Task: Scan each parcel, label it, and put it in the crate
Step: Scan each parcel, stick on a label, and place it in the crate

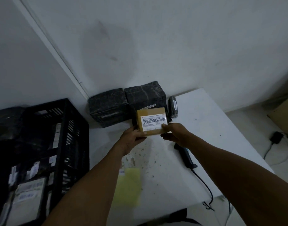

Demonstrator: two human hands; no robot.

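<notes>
Both hands hold the brown parcel (pixel 152 122) above the desk (pixel 213 128), at the 12 o'clock end of the work area, directly in front of the black-wrapped parcels (pixel 127 103). The left hand (pixel 132 139) grips the parcel's 7 o'clock corner with curled fingers; the right hand (pixel 174 132) pinches the 4 o'clock corner, thumb on the barcode label (pixel 154 121). Risk 1: both grips are at the near corners only, so the parcel can pivot and drop if either hand releases early. Risk 2: the thumb lies on the label edge and may smear or lift it if adhesion is incomplete. Risk 3: the crate (pixel 42 152) at 9 o'clock appears well filled, so a careless placement may leave the parcel perched on the others. The scanner (pixel 185 156) lies at 3 o'clock; its cable (pixel 203 183) can snag a passing forearm.
</notes>
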